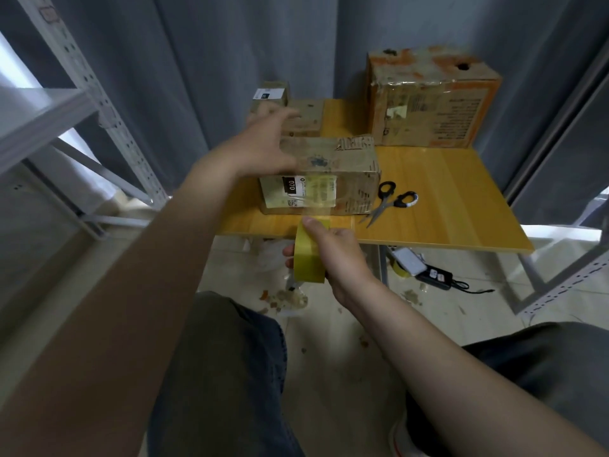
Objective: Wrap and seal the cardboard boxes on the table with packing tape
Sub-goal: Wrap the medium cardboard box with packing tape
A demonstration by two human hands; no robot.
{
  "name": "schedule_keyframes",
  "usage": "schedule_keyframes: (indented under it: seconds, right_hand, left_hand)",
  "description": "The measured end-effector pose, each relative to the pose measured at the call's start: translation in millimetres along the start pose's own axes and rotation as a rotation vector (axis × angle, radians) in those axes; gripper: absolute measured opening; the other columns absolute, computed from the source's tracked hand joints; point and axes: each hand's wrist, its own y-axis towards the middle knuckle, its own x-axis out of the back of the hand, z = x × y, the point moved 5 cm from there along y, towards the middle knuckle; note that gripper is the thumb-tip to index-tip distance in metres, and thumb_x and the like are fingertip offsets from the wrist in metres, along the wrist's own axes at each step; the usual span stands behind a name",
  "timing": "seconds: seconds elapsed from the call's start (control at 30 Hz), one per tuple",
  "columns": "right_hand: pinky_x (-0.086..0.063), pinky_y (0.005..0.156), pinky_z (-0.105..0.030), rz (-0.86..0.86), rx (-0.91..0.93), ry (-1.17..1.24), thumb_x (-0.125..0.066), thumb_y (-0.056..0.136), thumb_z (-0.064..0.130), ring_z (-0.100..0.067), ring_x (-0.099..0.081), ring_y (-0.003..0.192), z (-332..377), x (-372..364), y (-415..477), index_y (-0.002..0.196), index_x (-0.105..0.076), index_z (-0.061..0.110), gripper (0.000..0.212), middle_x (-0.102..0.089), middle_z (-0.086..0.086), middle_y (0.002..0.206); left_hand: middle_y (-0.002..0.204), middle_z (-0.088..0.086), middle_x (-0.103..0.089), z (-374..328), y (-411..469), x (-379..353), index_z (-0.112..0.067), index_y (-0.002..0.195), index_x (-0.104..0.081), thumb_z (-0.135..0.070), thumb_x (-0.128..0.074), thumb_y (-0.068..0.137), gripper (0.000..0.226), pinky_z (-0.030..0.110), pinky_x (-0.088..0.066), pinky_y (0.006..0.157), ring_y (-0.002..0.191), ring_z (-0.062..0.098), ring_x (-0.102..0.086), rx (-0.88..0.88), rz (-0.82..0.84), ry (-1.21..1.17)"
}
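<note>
A worn cardboard box [342, 166] with a printed label lies near the front left of the yellow table [445, 199]. My left hand [267, 143] lies on the box's top left corner, fingers spread and blurred. My right hand [333, 255] grips a yellow roll of packing tape [308, 255] just below the table's front edge. A clear strip of tape [318, 202] runs from the roll up the box's front face over the label.
Black-handled scissors [392, 201] lie on the table right of the box. A large taped box [431, 100] stands at the back right, two small boxes [296, 113] at the back left. Metal shelving [99, 103] stands to the left. Scraps, a charger and cable lie on the floor.
</note>
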Motion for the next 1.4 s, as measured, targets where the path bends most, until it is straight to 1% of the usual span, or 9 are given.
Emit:
schedule_keyframes:
  seconds: [0.07, 0.17, 0.3, 0.47, 0.6, 0.77, 1.0, 1.17, 1.4]
  right_hand:
    - [-0.063, 0.077, -0.046, 0.033, -0.051, -0.008, -0.057, 0.106, 0.037, -0.041, -0.075, 0.085, -2.2, 1.3, 4.3, 0.109, -0.066, 0.008, 0.03, -0.079, -0.022, 0.094]
    - [-0.056, 0.101, -0.058, 0.028, -0.136, -0.051, -0.057, 0.104, 0.044, -0.04, -0.073, 0.105, -3.5, 10.5, 9.7, 0.111, -0.065, 0.011, 0.034, -0.076, -0.021, 0.111]
    - [-0.058, 0.096, -0.056, 0.045, -0.147, -0.321, -0.051, 0.103, 0.057, -0.036, -0.072, 0.101, 4.5, 24.0, 14.5, 0.117, -0.066, 0.006, 0.054, -0.074, -0.017, 0.11]
    - [-0.057, 0.06, -0.041, -0.233, 0.286, -0.845, -0.041, 0.106, 0.05, -0.025, -0.069, 0.061, 62.2, 85.6, 29.7, 0.075, -0.071, 0.014, 0.057, -0.072, -0.005, 0.069]
    - [-0.055, 0.085, -0.041, -0.41, 0.359, -1.053, -0.049, 0.105, 0.018, -0.026, -0.065, 0.107, 99.6, 139.4, 78.4, 0.116, -0.07, 0.021, 0.024, -0.067, -0.005, 0.124]
    - [-0.051, 0.103, -0.042, -0.023, 0.189, -1.535, -0.064, 0.099, 0.008, -0.033, -0.056, 0.128, 87.2, 146.7, 121.9, 0.138, -0.064, 0.017, 0.041, -0.057, -0.01, 0.143]
    - [-0.047, 0.066, -0.038, -0.122, 0.067, -1.755, -0.079, 0.09, 0.018, -0.026, -0.054, 0.074, 91.8, 161.9, 121.4, 0.108, -0.067, 0.013, 0.022, -0.046, -0.005, 0.095]
    - [-0.043, 0.051, -0.031, -0.02, 0.058, -1.751, -0.086, 0.079, 0.028, -0.023, -0.061, 0.068, 90.3, 172.0, 100.6, 0.078, -0.059, 0.016, 0.03, -0.061, -0.005, 0.08]
    - [-0.055, 0.047, -0.026, 0.174, -0.099, -1.519, -0.09, 0.076, 0.036, -0.025, -0.067, 0.067, 86.6, 183.4, 71.4, 0.087, -0.074, 0.004, 0.037, -0.068, -0.009, 0.078]
  left_hand:
    - [0.121, 0.003, -0.059, -1.4, -33.7, -3.3, -0.026, 0.121, -0.061, -0.027, -0.074, 0.085, 0.039, 0.031, -0.045, 0.095, 0.113, 0.024, -0.059, 0.127, -0.234, -0.164]
    - [0.085, 0.002, -0.065, 1.9, -78.3, -57.5, -0.018, 0.092, -0.065, -0.039, -0.065, 0.096, 0.022, 0.028, -0.046, 0.067, 0.074, 0.016, -0.061, 0.393, -0.03, -0.386]
    - [0.103, 0.009, -0.073, -0.5, -95.6, -107.1, -0.015, 0.11, -0.071, -0.052, -0.058, 0.101, 0.04, 0.039, -0.059, 0.078, 0.092, 0.026, -0.072, 0.53, 0.165, -0.653]
    - [0.084, 0.014, -0.077, -3.5, -89.0, -121.9, 0.0, 0.115, -0.069, -0.021, -0.064, 0.103, 0.026, 0.032, -0.058, 0.06, 0.068, 0.026, -0.074, 0.517, 0.193, -0.99]
    - [0.097, 0.02, -0.072, -0.7, -87.3, -128.4, -0.001, 0.115, -0.063, -0.019, -0.062, 0.103, 0.022, 0.045, -0.054, 0.081, 0.079, 0.032, -0.068, 0.503, 0.247, -1.13]
    - [0.1, 0.024, -0.072, 0.3, -86.2, -131.7, -0.011, 0.143, -0.051, -0.017, -0.063, 0.102, 0.043, 0.046, -0.052, 0.081, 0.084, 0.035, -0.068, 0.474, 0.251, -1.201]
    - [0.104, 0.025, -0.073, 0.5, -81.6, -132.6, -0.002, 0.134, -0.056, -0.019, -0.059, 0.104, 0.034, 0.047, -0.052, 0.082, 0.08, 0.034, -0.068, 0.48, 0.255, -1.185]
    - [0.103, 0.024, -0.075, -1.0, -80.7, -133.3, -0.003, 0.127, -0.06, -0.02, -0.057, 0.104, 0.029, 0.046, -0.055, 0.083, 0.08, 0.034, -0.071, 0.51, 0.209, -1.203]
    - [0.1, 0.02, -0.076, -7.0, -85.2, -133.5, -0.007, 0.121, -0.061, -0.022, -0.057, 0.105, 0.023, 0.041, -0.058, 0.077, 0.077, 0.032, -0.072, 0.522, 0.15, -1.261]
